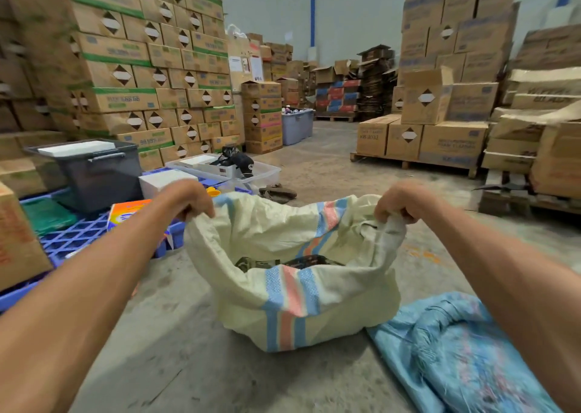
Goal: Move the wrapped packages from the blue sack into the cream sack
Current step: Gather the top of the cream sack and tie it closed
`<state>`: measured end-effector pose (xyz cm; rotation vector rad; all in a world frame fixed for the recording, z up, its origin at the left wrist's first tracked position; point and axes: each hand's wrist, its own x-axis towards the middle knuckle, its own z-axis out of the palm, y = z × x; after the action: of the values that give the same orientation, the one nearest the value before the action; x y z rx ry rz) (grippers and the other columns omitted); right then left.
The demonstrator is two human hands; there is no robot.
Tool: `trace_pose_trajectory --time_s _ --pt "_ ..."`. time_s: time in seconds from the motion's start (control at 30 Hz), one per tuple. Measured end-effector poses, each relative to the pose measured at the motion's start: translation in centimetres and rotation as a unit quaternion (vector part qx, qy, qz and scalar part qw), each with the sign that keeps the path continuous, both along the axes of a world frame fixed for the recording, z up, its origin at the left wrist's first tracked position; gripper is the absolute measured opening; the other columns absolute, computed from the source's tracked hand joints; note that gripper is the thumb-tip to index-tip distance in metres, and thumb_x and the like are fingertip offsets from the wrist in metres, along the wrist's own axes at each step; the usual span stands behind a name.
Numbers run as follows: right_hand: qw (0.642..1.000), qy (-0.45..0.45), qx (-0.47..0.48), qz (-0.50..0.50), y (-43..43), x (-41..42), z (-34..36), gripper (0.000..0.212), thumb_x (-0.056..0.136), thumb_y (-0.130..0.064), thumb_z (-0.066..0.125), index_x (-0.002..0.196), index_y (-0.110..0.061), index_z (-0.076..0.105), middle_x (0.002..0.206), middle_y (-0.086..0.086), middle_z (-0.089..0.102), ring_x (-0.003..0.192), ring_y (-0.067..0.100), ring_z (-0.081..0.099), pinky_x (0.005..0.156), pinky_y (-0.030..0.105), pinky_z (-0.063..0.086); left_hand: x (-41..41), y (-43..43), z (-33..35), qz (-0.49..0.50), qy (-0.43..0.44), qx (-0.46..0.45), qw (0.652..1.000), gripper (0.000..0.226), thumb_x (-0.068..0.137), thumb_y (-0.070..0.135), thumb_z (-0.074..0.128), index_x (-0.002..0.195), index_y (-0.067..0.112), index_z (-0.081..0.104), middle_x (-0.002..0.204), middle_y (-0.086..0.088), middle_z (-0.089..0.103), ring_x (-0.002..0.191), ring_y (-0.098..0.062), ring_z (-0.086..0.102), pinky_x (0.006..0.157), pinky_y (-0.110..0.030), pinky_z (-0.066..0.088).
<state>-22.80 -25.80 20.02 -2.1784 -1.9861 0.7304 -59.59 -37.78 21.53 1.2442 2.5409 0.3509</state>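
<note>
Carton (374,137) on the pallet — reads "KB 4033".

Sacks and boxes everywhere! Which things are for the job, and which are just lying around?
For the job:
cream sack
blue sack
dark packages inside it
both hands gripping its rim

Just lying around:
grey bin
blue pallet
sandals

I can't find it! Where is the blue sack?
The blue sack lies flat on the floor at the lower right of the head view, right beside the cream sack and under the person's right arm.
</note>
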Motion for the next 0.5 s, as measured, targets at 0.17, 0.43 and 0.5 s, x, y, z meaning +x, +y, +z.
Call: trace_pose_trajectory --time_s 0.17,0.43,0.5 --pt "0.92 -0.225 0.323 -0.005 0.1 2.3 -1.7 0.019 0.086 -0.024 0.066 0.09 -0.006 0.06 0.102 0.013 0.058 0.089 0.03 0.058 0.07 0.038 0.057 -1.3 -1.8 -2.3 -0.013 0.418 0.053 0.907 0.021 0.088 0.015 0.058 0.106 0.012 0.067 0.105 -0.007 0.064 0.098 -0.026 0.064 0.067 -0.03 0.05" --pt "0.883 0.46 0.01 -0.09 -0.9 2.4 1.3 0.023 0.084 -0.011 0.059 0.106 -0.002 0.061 0.112 0.017 0.068 0.095 0.03 0.066 0.089 0.045 0.057 -1.3 -1.1 2.2 0.11 -0.375 0.164 0.906 0.01 0.084 -0.005 0.049 0.088 0.001 0.056 0.076 -0.015 0.062 0.072 -0.028 0.058 0.062 -0.038 0.059" --pt "0.801 0.595 -0.035 -0.054 -1.7 1.9 3.0 0.03 0.084 -0.026 0.065 0.107 -0.005 0.064 0.109 0.015 0.069 0.101 0.03 0.066 0.096 0.046 0.053 -1.0 -0.9 3.8 0.082 -0.421 0.18 0.885 0.031 0.074 -0.005 0.066 0.103 0.005 0.056 0.095 -0.014 0.062 0.085 -0.028 0.061 0.074 -0.043 0.056"
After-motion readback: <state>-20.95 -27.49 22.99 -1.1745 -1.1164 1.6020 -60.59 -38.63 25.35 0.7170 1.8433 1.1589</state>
